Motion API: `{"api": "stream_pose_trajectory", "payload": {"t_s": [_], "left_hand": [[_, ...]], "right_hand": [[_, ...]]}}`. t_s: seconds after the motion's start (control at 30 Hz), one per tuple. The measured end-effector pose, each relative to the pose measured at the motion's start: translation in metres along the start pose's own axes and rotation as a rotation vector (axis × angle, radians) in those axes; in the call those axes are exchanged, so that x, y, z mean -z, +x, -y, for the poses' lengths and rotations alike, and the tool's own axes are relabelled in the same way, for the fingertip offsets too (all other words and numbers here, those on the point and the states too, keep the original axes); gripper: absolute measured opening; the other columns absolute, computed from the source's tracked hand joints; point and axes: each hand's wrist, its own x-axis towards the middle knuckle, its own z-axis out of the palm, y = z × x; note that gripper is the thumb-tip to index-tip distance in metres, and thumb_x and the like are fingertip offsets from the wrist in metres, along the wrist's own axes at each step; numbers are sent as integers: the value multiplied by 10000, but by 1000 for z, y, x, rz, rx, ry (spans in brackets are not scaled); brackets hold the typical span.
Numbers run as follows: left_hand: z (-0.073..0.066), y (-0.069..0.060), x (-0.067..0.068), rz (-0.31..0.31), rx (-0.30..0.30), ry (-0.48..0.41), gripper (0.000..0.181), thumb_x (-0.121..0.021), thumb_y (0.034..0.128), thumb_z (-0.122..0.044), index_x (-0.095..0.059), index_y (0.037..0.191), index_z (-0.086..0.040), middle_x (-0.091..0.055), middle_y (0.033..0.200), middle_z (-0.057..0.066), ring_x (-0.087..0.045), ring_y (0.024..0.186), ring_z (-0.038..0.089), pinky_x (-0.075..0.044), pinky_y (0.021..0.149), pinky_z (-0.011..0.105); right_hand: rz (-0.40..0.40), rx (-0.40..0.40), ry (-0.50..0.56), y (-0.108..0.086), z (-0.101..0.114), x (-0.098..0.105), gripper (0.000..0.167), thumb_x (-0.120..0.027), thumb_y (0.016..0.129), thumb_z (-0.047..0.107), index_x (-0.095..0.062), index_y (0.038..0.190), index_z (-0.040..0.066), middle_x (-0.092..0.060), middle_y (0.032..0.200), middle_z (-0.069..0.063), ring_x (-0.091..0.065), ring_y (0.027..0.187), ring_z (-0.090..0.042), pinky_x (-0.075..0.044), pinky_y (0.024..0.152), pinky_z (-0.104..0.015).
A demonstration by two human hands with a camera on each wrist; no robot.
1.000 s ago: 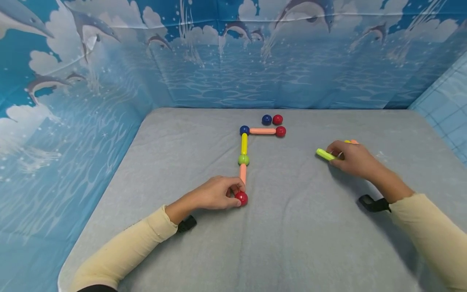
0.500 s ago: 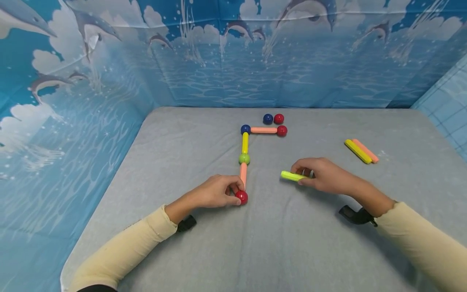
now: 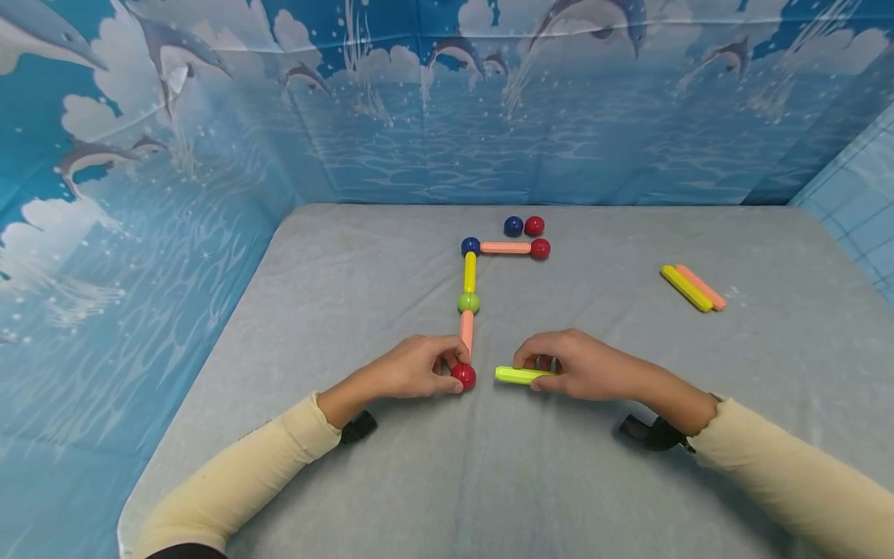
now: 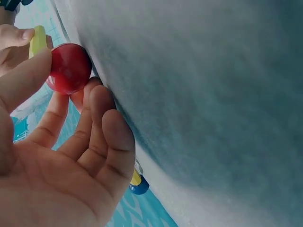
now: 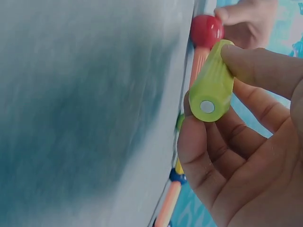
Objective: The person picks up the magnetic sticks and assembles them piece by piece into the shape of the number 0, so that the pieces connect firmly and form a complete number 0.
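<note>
Head view: got a lime-green rod [image 3: 515,376] clamped between the thumb and fingers of the right hand [image 3: 583,365], one end poking out past the fingertips toward the left hand [image 3: 419,369]. Right at those left fingertips, can see a glossy red ball [image 3: 463,377], pinched between thumb and fingers, near the rod's end but with a small gap, so not touching. From the right wrist, can also make out a pale round disc [image 5: 207,106] set in the rod's other end. Straight ahead of the left fingertips, going away from the person: a peach rod [image 3: 466,332] touching that ball, then a green ball [image 3: 469,303], a yellow rod [image 3: 470,272] and a blue ball [image 3: 471,247], all end to end. From there, turning right, ahead of the right hand and a bit to its left: a second peach rod [image 3: 506,248] capped by a second red ball [image 3: 540,248]. Even farther from both hands, a loose blue ball [image 3: 513,226] just beside a loose red ball [image 3: 534,226]. Off ahead and to the right of the right hand, a spare yellow rod [image 3: 687,288] lying alongside a spare peach rod [image 3: 701,286]. Under both hands, grey cloth [image 3: 559,481]; behind them, cream sleeves [image 3: 782,466]; way beyond, a dolphin-print sheet [image 3: 447,155].
</note>
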Motion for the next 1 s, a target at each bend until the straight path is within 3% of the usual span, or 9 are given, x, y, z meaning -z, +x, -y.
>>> {"api": "stream_pose_trajectory", "payload": {"t_s": [0.37, 1.0], "left_hand": [[-2, -1, 2, 5, 21, 1, 220, -760, 863, -172, -638, 1041, -216, -671, 884, -51, -572, 711, 92, -459, 626, 223], [-4, 2, -2, 9, -12, 15, 225, -750, 878, -180, -644, 1076, -200, -689, 912, -43, -586, 744, 79, -482, 672, 225]], "right_hand": [[36, 16, 64, 10, 1, -8, 281, -751, 867, 98, -690, 1122, 198, -687, 1008, 67, -585, 855, -55, -535, 754, -218], [-1, 42, 73, 19, 1, -15, 224, -730, 889, 109, -699, 1089, 206, -677, 992, 71, -559, 824, -54, -516, 738, -208]]}}
